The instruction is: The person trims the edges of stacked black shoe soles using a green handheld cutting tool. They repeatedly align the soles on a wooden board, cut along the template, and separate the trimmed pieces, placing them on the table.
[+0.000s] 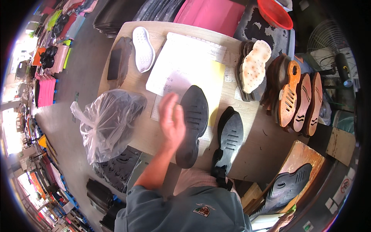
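My left hand [172,120] is blurred, its fingers flat and apart, lying against the left edge of a dark grey shoe sole [194,123] with ribbed slots. This sole rests lengthwise on white and yellow papers [181,65] on a wooden table [135,85]. A second dark sole [230,135] lies just to its right, with a black strap at its near end. A hand [285,221] shows at the bottom right edge beside something green; I cannot tell whether it is mine or what it holds.
A clear plastic bag [108,120] sits at the table's left edge over stacked black soles [116,170]. A white sole [143,48] lies at the back. At the right stand a speckled beige sole [255,65], brown soles [299,102] and a black sole on a board [290,185]. Beyond them are a red basin [274,13] and a fan [332,42].
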Demonstrator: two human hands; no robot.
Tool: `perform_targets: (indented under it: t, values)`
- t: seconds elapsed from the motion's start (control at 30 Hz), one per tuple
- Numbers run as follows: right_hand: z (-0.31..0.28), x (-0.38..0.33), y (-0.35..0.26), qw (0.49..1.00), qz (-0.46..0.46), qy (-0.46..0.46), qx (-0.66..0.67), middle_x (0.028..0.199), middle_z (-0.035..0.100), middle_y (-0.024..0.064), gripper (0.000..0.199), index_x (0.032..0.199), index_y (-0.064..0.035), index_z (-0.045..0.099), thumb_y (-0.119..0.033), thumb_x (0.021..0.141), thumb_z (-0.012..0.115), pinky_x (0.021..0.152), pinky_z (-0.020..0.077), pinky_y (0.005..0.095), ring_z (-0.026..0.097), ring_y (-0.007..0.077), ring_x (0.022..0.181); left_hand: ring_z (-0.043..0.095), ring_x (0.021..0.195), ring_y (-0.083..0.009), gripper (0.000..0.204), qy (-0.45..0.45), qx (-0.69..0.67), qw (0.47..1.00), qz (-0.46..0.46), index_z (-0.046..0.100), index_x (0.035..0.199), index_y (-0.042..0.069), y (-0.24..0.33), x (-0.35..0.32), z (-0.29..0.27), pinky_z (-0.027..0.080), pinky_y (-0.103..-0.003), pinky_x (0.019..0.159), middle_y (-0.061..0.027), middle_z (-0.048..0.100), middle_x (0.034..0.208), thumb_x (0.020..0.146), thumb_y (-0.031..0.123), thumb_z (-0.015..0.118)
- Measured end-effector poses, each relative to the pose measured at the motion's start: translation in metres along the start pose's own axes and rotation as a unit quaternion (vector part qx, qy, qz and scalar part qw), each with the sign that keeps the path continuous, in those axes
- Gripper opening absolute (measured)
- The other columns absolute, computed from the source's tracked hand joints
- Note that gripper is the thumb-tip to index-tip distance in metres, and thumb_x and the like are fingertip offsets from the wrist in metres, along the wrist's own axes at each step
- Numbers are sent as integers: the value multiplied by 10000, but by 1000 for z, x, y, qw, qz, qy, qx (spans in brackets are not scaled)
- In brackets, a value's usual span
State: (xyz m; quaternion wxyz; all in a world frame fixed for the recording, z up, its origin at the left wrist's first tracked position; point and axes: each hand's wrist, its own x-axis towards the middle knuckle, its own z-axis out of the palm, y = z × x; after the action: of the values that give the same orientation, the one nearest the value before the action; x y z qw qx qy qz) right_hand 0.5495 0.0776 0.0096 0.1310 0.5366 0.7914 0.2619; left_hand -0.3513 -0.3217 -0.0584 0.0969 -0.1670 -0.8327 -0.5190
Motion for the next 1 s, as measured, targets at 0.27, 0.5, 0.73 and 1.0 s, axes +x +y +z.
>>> perform_targets:
  t: [0.27,0.5,0.73,1.0]
  values:
    - [-74,30,-35,944,185,-44,270,1237,724,243,656,1352,-107,677,-647,1101,400,892,525,550,679,488,1089,546,1353,-435,590,-209,-145,967,28,532,1490,22,81,-72,67,469,-497,1144,-206,571,1443,944,53,753]
    - [-107,43,-67,924,237,13,299,1322,736,173,597,1431,-90,674,-562,1094,531,1043,520,413,689,348,1215,273,1558,-554,806,-255,-46,965,27,242,1645,-65,50,-119,97,252,-546,1292,-393,264,1666,1046,266,670]
    - [-97,52,-64,958,144,26,246,1368,668,260,595,1407,-50,658,-532,1108,477,1043,499,508,634,466,1251,323,1583,-433,903,-346,-29,910,-226,185,1668,-76,38,-141,101,281,-406,1298,-357,328,1672,1045,365,666]
    - [-82,49,-89,893,204,3,400,1294,734,198,491,1378,-79,706,-456,1106,549,1030,526,444,694,351,1205,378,1550,-455,918,-325,38,904,-276,306,1618,-116,23,-165,112,299,-463,1289,-366,394,1634,1019,468,681]
